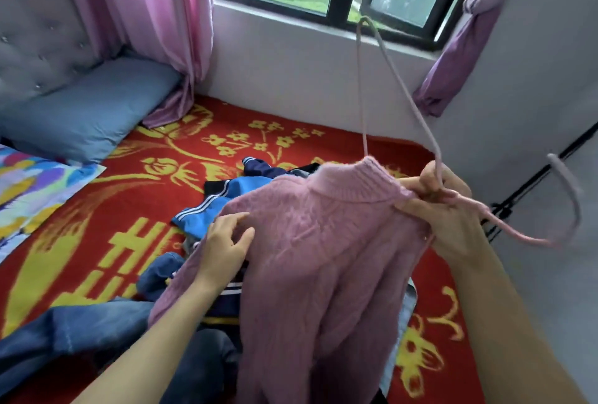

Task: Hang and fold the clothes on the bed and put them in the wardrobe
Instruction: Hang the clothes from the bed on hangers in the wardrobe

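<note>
Right hand (443, 206) clamps hanger (564, 175) and sweater (317, 242) collar at three o'clock; left hand (226, 242), laid flat, steadies the shoulder for threading.

Pink knit sweater (310, 242) half on pink hanger (404, 96)
</note>
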Action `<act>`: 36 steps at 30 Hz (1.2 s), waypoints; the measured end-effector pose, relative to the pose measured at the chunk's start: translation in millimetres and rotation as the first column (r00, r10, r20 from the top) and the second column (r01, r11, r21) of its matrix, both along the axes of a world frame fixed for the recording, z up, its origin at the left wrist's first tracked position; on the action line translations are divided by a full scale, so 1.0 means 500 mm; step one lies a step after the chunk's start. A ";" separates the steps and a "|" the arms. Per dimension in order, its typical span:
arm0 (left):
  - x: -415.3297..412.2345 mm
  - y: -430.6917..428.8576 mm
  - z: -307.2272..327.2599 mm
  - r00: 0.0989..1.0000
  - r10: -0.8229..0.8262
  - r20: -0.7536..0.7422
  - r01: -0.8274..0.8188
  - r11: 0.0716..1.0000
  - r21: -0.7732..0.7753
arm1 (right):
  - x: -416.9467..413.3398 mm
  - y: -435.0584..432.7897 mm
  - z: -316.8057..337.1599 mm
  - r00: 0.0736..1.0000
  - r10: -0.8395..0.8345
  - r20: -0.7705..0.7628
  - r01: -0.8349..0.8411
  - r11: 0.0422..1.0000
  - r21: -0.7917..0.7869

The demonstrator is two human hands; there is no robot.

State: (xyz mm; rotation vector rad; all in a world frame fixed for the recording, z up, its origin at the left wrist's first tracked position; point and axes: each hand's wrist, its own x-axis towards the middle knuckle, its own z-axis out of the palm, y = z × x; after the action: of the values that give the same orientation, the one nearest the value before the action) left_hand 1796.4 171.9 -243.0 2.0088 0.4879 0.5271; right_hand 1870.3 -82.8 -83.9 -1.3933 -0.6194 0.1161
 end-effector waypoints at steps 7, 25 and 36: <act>0.041 -0.036 0.148 0.932 -0.347 0.105 0.362 0.904 -0.225 | -0.083 -0.040 0.150 0.989 0.029 0.148 -0.043 0.994 0.096; -0.014 -0.066 0.073 0.920 -0.359 0.158 0.361 0.932 0.017 | -0.084 -0.188 -0.020 0.875 -0.479 0.063 0.482 0.859 -0.172; -0.121 -0.096 -0.128 0.960 -0.278 -0.043 0.279 0.960 0.032 | -0.179 -0.212 -0.353 0.753 -0.560 -0.345 0.295 0.756 -0.584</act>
State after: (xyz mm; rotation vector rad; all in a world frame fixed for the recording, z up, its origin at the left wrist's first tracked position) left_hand 1736.0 124.1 -307.1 2.0827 0.2120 0.3264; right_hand 1780.9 -188.6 -260.4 -1.8884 0.2285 0.2608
